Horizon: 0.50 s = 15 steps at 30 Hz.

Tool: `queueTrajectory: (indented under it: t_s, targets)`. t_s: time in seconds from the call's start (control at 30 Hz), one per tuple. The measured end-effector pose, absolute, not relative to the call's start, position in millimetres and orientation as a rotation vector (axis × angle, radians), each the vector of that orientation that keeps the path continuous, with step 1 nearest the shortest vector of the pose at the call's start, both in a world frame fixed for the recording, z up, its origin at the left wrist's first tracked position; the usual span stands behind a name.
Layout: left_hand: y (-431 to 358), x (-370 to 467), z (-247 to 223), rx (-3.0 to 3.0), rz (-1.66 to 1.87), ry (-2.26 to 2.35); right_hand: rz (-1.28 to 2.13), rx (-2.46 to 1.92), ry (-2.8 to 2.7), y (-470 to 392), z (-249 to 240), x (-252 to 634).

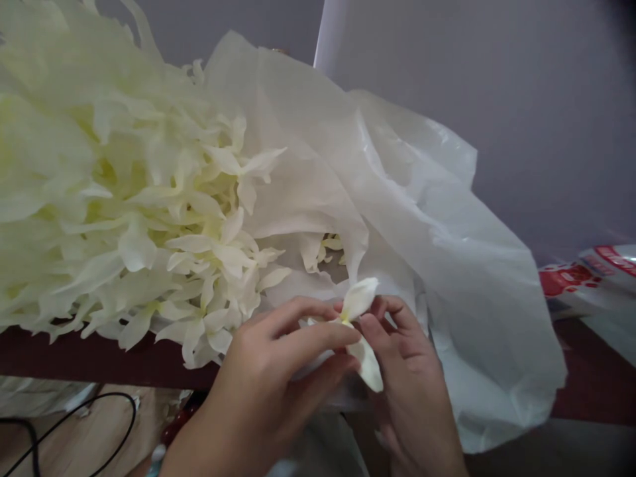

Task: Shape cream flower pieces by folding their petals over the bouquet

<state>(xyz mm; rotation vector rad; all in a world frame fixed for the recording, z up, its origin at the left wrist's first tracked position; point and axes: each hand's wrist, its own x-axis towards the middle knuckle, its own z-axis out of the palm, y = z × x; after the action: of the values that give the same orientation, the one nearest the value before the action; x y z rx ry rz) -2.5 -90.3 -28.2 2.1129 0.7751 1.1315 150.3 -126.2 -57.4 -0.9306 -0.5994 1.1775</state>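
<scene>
Between my two hands is a white artificial flower [368, 366] with a pale yellow centre. My left hand [293, 358] pinches it from the left, the fingertips at its centre. My right hand [405, 358] has thumb and fingers drawn together at the flower's right side, touching its petals; the fingertips are partly hidden. A large heap of the same white and pale yellow flowers [149, 218] fills the left side. Behind my hands spreads a crumpled white translucent plastic sheet [318, 152], with a few small flower pieces [330, 246] showing in a gap.
A dark red table edge [99, 358] runs beneath the heap and the sheet. On the right lies a red and white printed package [576, 278]. A black cable [130, 397] loops over the light floor at lower left. A grey wall [521, 86] stands behind.
</scene>
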Motion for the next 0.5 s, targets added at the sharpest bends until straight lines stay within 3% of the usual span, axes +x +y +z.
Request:
queueTrajectory:
  t_s: [0.17, 0.5]
  targets:
    - [-90, -6, -28, 2.090, 1.137, 0.821, 1.248, -0.819, -0.785, -135, -63, 153]
    - [-98, 0, -24, 2.166, 1.297, 1.019, 0.654, -1.067, -1.062, -135, -68, 141]
